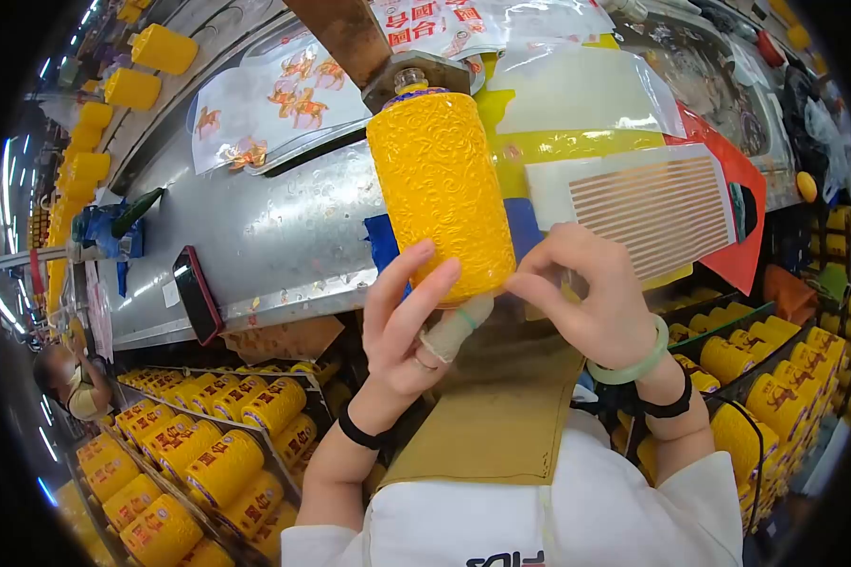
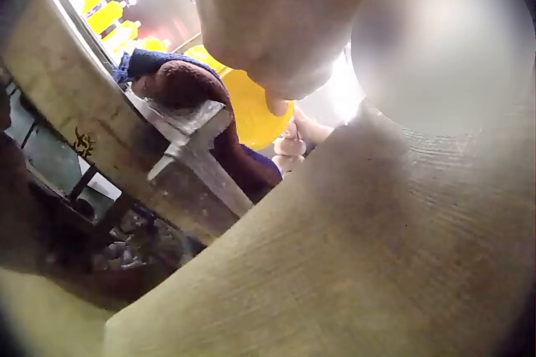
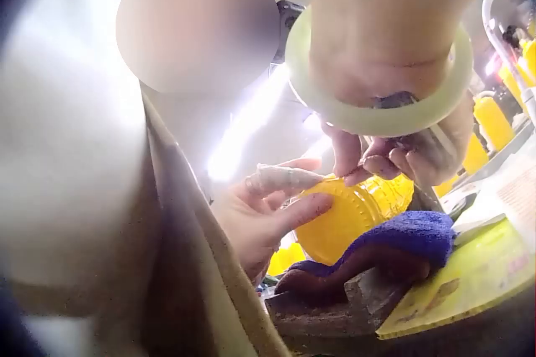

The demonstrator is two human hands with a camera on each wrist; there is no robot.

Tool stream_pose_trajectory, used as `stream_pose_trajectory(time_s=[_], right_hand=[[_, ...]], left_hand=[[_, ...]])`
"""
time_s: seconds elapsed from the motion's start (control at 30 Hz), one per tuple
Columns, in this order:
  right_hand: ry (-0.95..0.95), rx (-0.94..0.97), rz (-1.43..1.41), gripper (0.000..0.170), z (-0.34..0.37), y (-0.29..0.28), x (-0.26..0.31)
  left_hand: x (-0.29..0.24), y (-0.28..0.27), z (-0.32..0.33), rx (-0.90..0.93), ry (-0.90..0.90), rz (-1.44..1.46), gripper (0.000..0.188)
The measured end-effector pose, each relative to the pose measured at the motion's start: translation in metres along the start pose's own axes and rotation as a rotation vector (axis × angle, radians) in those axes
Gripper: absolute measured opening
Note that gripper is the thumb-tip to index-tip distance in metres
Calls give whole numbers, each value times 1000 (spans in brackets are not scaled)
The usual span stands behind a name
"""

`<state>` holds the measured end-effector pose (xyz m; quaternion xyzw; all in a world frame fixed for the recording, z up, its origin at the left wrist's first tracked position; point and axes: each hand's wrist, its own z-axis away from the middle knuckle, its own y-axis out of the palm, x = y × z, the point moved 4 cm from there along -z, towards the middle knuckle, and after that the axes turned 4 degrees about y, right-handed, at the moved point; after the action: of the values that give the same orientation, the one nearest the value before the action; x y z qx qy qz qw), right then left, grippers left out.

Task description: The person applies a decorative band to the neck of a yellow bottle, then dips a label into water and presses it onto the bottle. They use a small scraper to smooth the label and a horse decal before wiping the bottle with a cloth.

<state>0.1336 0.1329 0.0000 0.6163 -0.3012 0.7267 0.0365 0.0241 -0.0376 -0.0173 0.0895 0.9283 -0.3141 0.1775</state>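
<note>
A yellow bottle (image 1: pixel 440 184) with raised swirling patterns lies on its side, its neck at a rusty metal bracket (image 1: pixel 355 38). Under it shows a blue cloth (image 3: pixel 410 236) over a support. The left hand (image 1: pixel 402 326), thumb wrapped in pale tape, grips the bottle's base end, fingers on top and thumb at the base. The right hand (image 1: pixel 586 293), with a pale green bangle (image 1: pixel 633 364) at the wrist, pinches thumb and index fingertip at the base's right edge. I cannot tell whether something thin sits between those fingertips. In the left wrist view, the left hand hides much of the bottle.
A sheet of tan strips (image 1: pixel 652 213) lies right of the bottle. Sheets of orange figures (image 1: pixel 298 94) and a phone (image 1: pixel 199 295) are to the left. Crates of yellow bottles (image 1: pixel 222 468) flank the person on both sides. More yellow bottles (image 1: pixel 132 88) line the far left.
</note>
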Motion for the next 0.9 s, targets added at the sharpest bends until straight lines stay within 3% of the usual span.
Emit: stream_pose_trajectory(time_s=[0.1,0.2,0.23,0.3,0.33,0.5,0.6,0.7,0.77,0.83,0.9], right_hand=[[5,1,-3,14,0,-2,-1],[13,3,-12,14,1,-1,-1],[11,2,-14,14,1,-1,-1],[4,5,3,14,1,-1,-1],[3,3,19,14,1,-2,-1],[-18,-6,13,14,1,-1,-2],[-10,-8,-15,14,1,-1,0],[-2,-10,-36,14,2,0,1],[-4,-6,-27,15,2,0,1],[2,-1,6,15,2,0,0],[0,-7,4,15,2,-1,-1]], left_hand=[[12,2,23,-5,-19,101,37],[19,1,36,-134,-303,239,48],[17,-1,36,-135,-304,236,48],[11,-6,31,-126,-208,119,43],[3,-6,20,-101,-50,-21,38],[-3,-4,4,5,46,-124,35],[3,1,1,-1,-62,48,35],[11,2,20,-221,-421,279,38],[17,-1,27,-164,-318,169,35],[9,-3,25,-93,-40,4,33],[1,-8,16,-63,5,-71,32]])
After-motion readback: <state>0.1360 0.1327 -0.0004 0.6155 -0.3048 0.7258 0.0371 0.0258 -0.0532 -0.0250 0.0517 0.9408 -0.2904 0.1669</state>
